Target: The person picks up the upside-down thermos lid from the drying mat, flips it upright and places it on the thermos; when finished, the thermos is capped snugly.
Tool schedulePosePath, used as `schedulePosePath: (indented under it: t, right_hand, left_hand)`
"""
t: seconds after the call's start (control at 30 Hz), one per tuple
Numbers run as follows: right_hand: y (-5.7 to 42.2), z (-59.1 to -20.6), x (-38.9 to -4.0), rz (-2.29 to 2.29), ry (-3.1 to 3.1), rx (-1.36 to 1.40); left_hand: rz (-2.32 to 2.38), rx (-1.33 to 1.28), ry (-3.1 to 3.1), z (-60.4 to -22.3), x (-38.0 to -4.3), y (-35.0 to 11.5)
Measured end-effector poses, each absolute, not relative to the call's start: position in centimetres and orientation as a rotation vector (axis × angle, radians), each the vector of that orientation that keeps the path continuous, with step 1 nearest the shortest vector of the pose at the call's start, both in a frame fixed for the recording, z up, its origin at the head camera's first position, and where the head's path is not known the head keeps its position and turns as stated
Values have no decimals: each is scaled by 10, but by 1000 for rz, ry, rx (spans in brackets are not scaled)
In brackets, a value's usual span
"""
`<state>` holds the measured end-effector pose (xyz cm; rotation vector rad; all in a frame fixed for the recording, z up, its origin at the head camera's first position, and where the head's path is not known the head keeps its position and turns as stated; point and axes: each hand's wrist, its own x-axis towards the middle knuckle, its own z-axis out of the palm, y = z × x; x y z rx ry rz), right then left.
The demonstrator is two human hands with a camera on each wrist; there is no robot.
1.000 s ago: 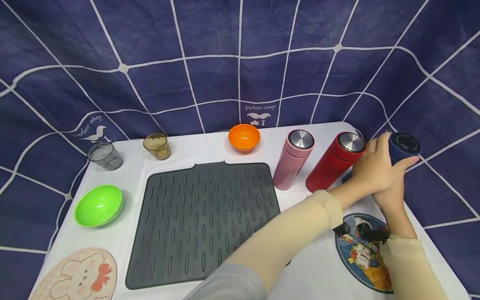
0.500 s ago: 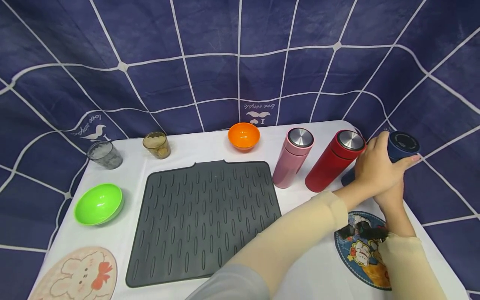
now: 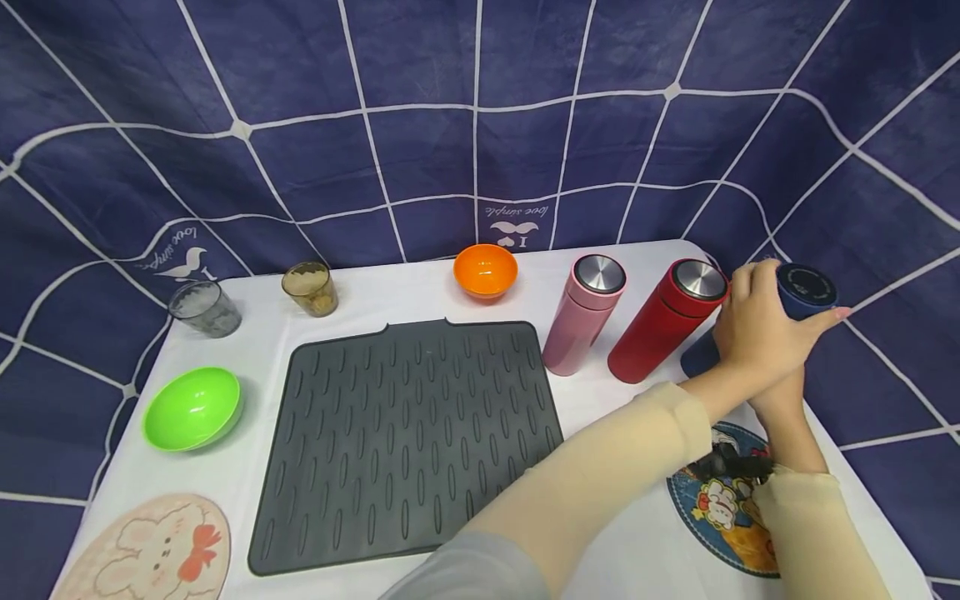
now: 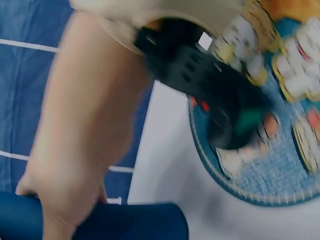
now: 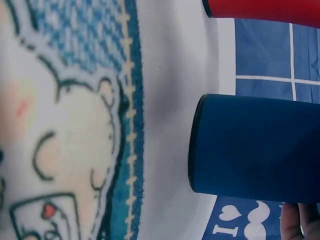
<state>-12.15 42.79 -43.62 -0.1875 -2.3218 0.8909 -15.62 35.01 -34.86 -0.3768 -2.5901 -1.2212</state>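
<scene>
A dark blue thermos (image 3: pixel 806 287) stands at the table's right edge in the head view, tilted in that view. My left hand (image 3: pixel 761 333) lies at its top, fingers on the near-left side of the lid and thumb stretched across the front. Below it my right hand (image 3: pixel 783 387), mostly hidden behind the left wrist, grips the body. In the left wrist view the right hand (image 4: pixel 70 195) wraps round the blue thermos (image 4: pixel 140 220). The right wrist view shows the lower part of the thermos (image 5: pixel 255 150) and a few fingertips (image 5: pixel 292 220).
Left of the hands stand a red thermos (image 3: pixel 667 321) and a pink thermos (image 3: pixel 585 312). A round cartoon mat (image 3: pixel 723 525) lies under the forearms. Farther left are a grey drying mat (image 3: pixel 405 442), orange bowl (image 3: pixel 485 271), green bowl (image 3: pixel 192 408), two glasses (image 3: pixel 311 287) and a rabbit mat (image 3: pixel 150 550).
My left wrist has shifted slightly to the right and turned, and its thumb reaches a little farther past the lid. The right hand stays on the thermos body.
</scene>
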Motion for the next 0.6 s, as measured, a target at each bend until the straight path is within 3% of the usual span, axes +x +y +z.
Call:
schedulePosePath:
  t: [0.37, 0.6]
  right_hand:
    - [426, -430, -128, 975, -2311, -364]
    - [424, -435, -128, 908, -2292, -291]
  left_hand:
    - [-1235, -691, -2691, -348, -168, 338]
    - [-1262, -484, -2685, -350, -162, 345]
